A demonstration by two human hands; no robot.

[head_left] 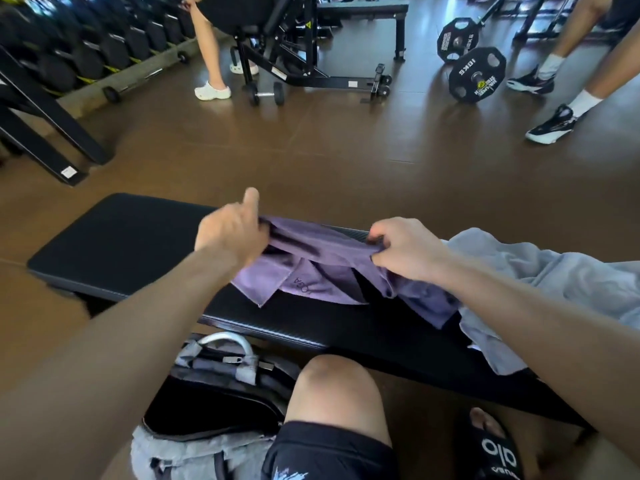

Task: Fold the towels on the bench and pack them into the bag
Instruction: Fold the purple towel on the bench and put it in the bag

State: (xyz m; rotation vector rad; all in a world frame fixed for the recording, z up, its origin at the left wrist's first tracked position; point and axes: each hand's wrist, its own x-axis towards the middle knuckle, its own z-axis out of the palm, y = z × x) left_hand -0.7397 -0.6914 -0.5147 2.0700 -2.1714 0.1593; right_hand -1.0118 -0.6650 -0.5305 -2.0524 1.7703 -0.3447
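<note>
The brown floor [311, 161] filled most of the view, and across it the black bench [114, 237] ran long, its axis from about 10 o'clock at the near-left end toward 4 o'clock at the lower right. At 3 o'clock a grey towel [540, 271] lay rumpled on the bench top, one edge hanging over the near side. The grey bag [214, 386] stood open on the floor at 6 o'clock, just beside the person's bare knee [332, 386] and below the bench's near edge, its white handle up. The purple towel [311, 268] was at the centre, held above the bench top and stretched between both hands, its long axis roughly along the bench from 9 to 3 o'clock; loose corners drooped onto the pad, one bearing upside-down lettering. The left hand [232, 233] clenched the towel's left end, thumb sticking up toward 12 o'clock. The right hand [405, 251] pinched the towel's right end with curled fingers, more cloth hanging below it. At 1 o'clock a loaded barbell [474, 74] lay on the floor; at 11 o'clock a small dumbbell [266, 95] sat by a machine frame, near a white shoe [213, 90].
</note>
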